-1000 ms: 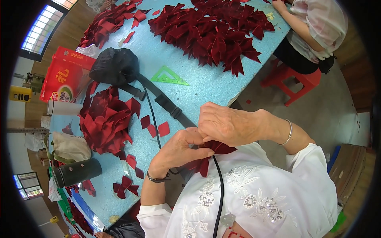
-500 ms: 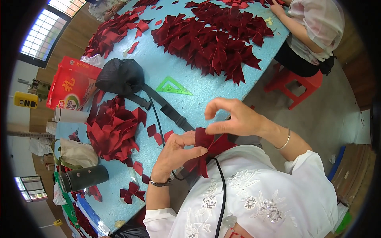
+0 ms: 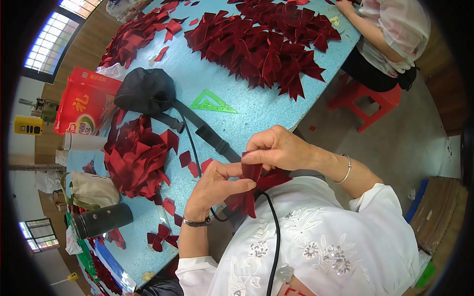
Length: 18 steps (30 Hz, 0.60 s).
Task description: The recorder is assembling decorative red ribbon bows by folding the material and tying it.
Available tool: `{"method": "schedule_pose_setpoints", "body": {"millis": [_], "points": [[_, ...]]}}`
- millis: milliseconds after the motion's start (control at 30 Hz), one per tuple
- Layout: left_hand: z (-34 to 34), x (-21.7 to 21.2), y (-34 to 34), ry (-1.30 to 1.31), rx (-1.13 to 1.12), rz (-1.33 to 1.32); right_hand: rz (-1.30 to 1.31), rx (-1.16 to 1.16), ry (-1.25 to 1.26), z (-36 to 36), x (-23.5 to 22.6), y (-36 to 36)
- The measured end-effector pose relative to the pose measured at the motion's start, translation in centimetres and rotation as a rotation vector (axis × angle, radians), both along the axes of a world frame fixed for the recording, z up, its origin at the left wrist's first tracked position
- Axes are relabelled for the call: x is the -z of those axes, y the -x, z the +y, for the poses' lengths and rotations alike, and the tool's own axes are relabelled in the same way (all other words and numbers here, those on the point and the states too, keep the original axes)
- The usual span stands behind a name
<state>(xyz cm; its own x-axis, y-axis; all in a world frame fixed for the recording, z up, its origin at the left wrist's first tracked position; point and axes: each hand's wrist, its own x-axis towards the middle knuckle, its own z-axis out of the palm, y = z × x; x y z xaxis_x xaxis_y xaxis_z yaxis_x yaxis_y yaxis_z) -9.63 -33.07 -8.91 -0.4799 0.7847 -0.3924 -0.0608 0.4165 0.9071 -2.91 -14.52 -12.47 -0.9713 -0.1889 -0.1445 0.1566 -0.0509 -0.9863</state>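
Observation:
Between my hands, in front of my chest, is a dark red velvet bow [image 3: 242,203] with pointed tails. My left hand [image 3: 216,185] pinches its middle between thumb and fingers. At the bow's upper loop, my right hand [image 3: 278,150] is closed, thumb against the fingers on the fabric edge. Part of the bow is hidden behind the fingers. Left of my left hand lies a heap of red velvet strips [image 3: 136,158], with small red pieces [image 3: 185,158] scattered beside it. A finished-looking red bow [image 3: 163,238] rests near the table's edge.
Large piles of red bows [image 3: 252,49] cover the far side of the blue table [image 3: 217,89]. A green set square [image 3: 212,102], black waist bag [image 3: 145,91], red box [image 3: 89,98] and dark green bottle [image 3: 103,220] lie there too. Another person [image 3: 390,34] sits at the far right.
My right hand has come down and left, from hovering with spread fingers to pinching the bow's upper loop. My left hand keeps its hold. The view has shifted slightly.

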Motion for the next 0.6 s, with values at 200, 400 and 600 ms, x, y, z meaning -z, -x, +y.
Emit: {"method": "schedule_pose_setpoints", "body": {"millis": [200, 400, 600], "points": [[-1.5, -1.1, 0.7, 0.029, -0.113, -0.197, 0.208, 0.150, -0.132, -0.9, 0.2, 1.8], [-4.1, -2.5, 3.1, -0.169, -0.327, -0.246, 0.206, 0.482, -0.107, 1.8, -3.0, 1.6], [-0.3, -2.1, 6.3, -0.333, -0.666, -0.142, 0.111, 0.425, -0.003, 2.7, -1.8, 1.6]]}}
